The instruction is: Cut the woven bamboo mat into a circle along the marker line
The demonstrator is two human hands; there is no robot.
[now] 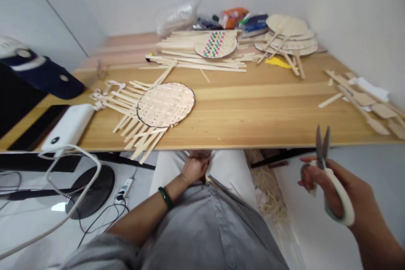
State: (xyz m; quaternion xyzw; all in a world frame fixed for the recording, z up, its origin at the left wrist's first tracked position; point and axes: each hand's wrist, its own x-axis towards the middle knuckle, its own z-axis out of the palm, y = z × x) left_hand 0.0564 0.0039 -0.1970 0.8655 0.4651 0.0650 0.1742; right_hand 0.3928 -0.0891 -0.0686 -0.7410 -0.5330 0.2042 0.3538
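Observation:
My right hand is closed round the pale handles of a pair of scissors, blades pointing up, just below the front edge of the wooden table. My left hand rests on my lap under the table edge, fingers curled on a thin strip; a green bangle is on that wrist. On the table at the left lies a round woven bamboo disc with a dark rim line and loose strip ends sticking out.
Farther back lie a disc with coloured weave, loose bamboo strips and a stack of finished fans. Wooden handles lie at the right. A white power bank, cable and dark cap sit at the left. Strip offcuts litter the floor.

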